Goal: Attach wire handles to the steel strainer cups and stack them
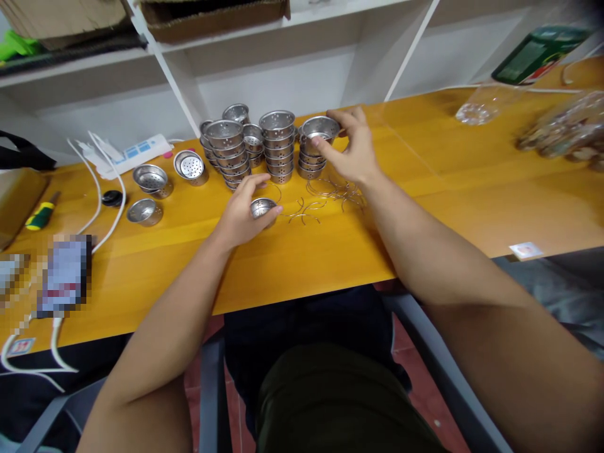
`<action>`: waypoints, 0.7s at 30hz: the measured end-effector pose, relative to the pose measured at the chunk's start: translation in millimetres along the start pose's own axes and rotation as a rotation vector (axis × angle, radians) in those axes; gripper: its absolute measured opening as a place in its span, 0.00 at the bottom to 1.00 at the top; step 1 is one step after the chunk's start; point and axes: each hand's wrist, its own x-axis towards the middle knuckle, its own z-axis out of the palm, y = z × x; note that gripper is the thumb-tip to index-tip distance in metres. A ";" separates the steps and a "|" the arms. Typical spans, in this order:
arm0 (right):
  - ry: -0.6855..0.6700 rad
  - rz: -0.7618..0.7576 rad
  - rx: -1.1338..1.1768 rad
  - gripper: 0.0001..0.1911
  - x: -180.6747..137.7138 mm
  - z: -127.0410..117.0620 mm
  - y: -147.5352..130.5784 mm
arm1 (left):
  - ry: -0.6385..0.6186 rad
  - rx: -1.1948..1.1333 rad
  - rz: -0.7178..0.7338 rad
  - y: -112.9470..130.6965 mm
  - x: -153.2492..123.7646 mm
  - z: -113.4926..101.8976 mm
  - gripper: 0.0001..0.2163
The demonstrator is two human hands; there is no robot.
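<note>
My right hand (352,141) grips the rim of a perforated metal cup (321,128) at the top of a short stack, thumb in front and fingers behind. Lower and to the left, my left hand (248,214) curls round another small metal cup (263,207) on the table, its thumb along the near side. Thin bent wire pieces (304,211) lie between the hands, and a tangled heap of wires (337,192) sits below the right one. Taller stacks of the same cups (278,148) stand behind, beside the left stack (226,151).
Loose metal cups (145,212) lie on the left of the yellow table (302,264), near a power strip (136,154), white cables and a screwdriver (41,215). A plastic bottle (514,75) lies at the back right, beside a clear bag (566,129). White shelving (274,75) borders the back.
</note>
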 end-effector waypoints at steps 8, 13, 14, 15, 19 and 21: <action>-0.013 0.071 -0.050 0.58 2.6 7.4 7.4 | -0.152 -0.005 -0.206 -5.6 -4.1 -6.0 0.59; -0.049 0.091 -0.014 0.56 4.8 7.8 15.1 | -0.193 0.006 -0.283 1.9 -2.4 -6.7 0.56; -0.053 0.097 0.001 0.55 5.0 8.5 16.6 | -0.198 0.012 -0.300 3.5 -2.0 -7.1 0.57; -0.055 0.103 0.016 0.56 5.1 9.5 17.9 | -0.207 0.019 -0.319 4.9 -1.7 -7.8 0.57; -0.047 0.098 0.063 0.59 2.8 14.7 16.4 | -0.264 0.066 -0.363 8.9 -1.1 -12.7 0.62; -0.046 0.078 0.075 0.60 1.0 16.7 11.7 | -0.286 0.110 -0.366 10.6 -0.9 -15.5 0.60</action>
